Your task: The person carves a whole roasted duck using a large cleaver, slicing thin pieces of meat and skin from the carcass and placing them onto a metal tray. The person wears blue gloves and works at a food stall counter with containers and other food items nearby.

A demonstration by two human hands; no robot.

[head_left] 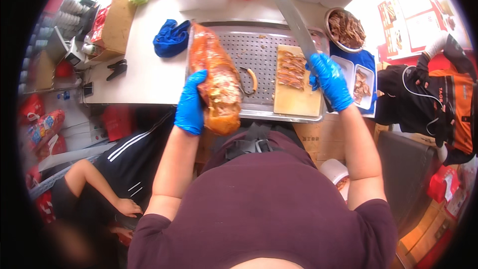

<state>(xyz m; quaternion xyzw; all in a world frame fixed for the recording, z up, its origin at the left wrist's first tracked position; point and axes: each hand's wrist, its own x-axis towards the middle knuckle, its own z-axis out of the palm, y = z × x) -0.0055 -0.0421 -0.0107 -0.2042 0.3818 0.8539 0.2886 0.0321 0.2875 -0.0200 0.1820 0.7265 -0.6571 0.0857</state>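
Note:
My left hand (pixel 191 104), in a blue glove, is closed on the side of a long, browned piece of roast meat (pixel 221 87). The meat slants over the left end of a perforated metal tray (pixel 249 42), its near end past the tray's front edge. In my gloved right hand (pixel 332 82) is a large knife (pixel 296 25), its broad blade pointing away and to the left; the handle is mostly hidden by my fingers. Just left of that hand, sliced meat (pixel 290 70) lies on a yellow cutting board (pixel 298 102) in the tray. A hook with a tan handle (pixel 252 79) rests between meat and board.
At the back right stands a bowl of meat pieces (pixel 346 30), with white containers (pixel 363 87) nearer me. A blue cloth (pixel 171 39) and a black clip (pixel 117 69) lie left. Someone in dark clothes (pixel 129 159) sits at left; a person in orange and black (pixel 450 104) is at right.

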